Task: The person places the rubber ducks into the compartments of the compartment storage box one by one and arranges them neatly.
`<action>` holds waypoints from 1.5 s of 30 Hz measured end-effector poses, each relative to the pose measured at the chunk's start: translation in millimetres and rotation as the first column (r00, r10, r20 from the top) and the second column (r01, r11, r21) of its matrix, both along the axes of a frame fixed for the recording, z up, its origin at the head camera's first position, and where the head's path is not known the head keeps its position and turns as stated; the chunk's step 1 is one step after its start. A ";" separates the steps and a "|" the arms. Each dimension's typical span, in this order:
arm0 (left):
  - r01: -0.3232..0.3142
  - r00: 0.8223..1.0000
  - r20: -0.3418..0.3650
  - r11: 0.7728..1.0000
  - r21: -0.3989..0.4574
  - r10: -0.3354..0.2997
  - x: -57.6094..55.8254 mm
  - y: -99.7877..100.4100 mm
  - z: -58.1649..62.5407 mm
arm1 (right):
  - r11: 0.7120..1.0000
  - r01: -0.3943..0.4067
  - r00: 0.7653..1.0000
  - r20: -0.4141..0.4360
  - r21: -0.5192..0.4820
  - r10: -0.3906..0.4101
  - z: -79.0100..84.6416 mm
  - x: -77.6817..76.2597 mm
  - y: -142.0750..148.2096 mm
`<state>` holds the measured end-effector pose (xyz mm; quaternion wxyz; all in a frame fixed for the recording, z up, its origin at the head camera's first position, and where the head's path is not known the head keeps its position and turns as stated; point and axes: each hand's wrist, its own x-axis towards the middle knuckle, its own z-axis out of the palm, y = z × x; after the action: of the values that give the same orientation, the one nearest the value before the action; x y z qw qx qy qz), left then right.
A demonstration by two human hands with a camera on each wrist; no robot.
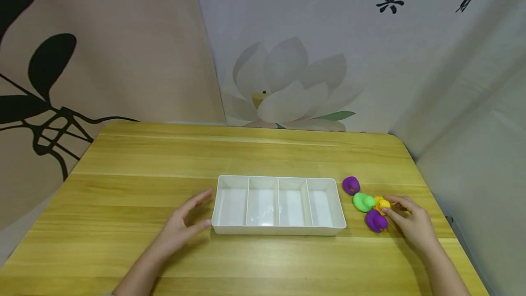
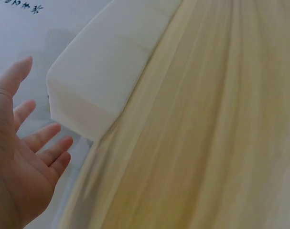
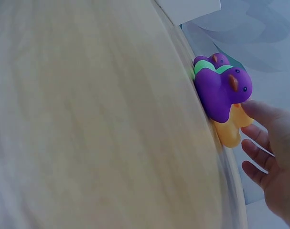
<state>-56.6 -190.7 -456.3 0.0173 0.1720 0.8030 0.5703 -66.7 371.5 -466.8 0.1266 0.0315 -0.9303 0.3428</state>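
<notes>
A white tray (image 1: 279,230) divided into compartments lies on the wooden table. My left hand (image 1: 182,225) is at its left end, thumb and fingers spread and relaxed, holding nothing. In the left wrist view a gap shows between those fingers and the tray's corner (image 2: 82,114). On the right, my right hand (image 1: 412,223) pinches a yellow toy duck (image 1: 382,204) between thumb and fingers; the duck still stands among the others. A green duck (image 1: 362,202) touches its left side. One purple duck (image 1: 376,221) sits in front, another purple duck (image 1: 351,185) farther back.
The wooden table (image 1: 164,159) reaches back to a fabric backdrop (image 1: 296,22) printed with a lotus and dark characters. Another cloth (image 1: 472,150) hangs along the table's right edge.
</notes>
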 end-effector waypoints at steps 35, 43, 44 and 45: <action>0.003 1.000 0.021 0.998 0.070 -0.005 -0.8 10.2 -13.9 | 0.999 -0.004 0.993 -0.117 -0.032 0.000 34.0 0.4 -6.3; 0.001 1.000 0.015 0.998 0.068 -0.002 -1.3 10.4 -14.5 | 0.999 -0.021 0.989 -0.146 -0.039 0.015 51.1 1.9 -20.5; 0.001 1.000 0.016 0.998 0.068 -0.002 -1.4 10.5 -14.5 | 0.999 -0.026 0.988 -0.153 -0.042 0.019 53.5 2.0 -22.7; 0.003 1.000 0.018 0.998 0.069 -0.004 -1.4 10.5 -14.5 | 0.999 -0.030 0.987 -0.158 -0.044 0.023 55.5 2.3 -25.1</action>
<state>-58.0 -180.2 -470.8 0.0195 0.1686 0.7824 0.5992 -64.5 346.4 -411.4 0.1958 0.0681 -0.9088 0.3622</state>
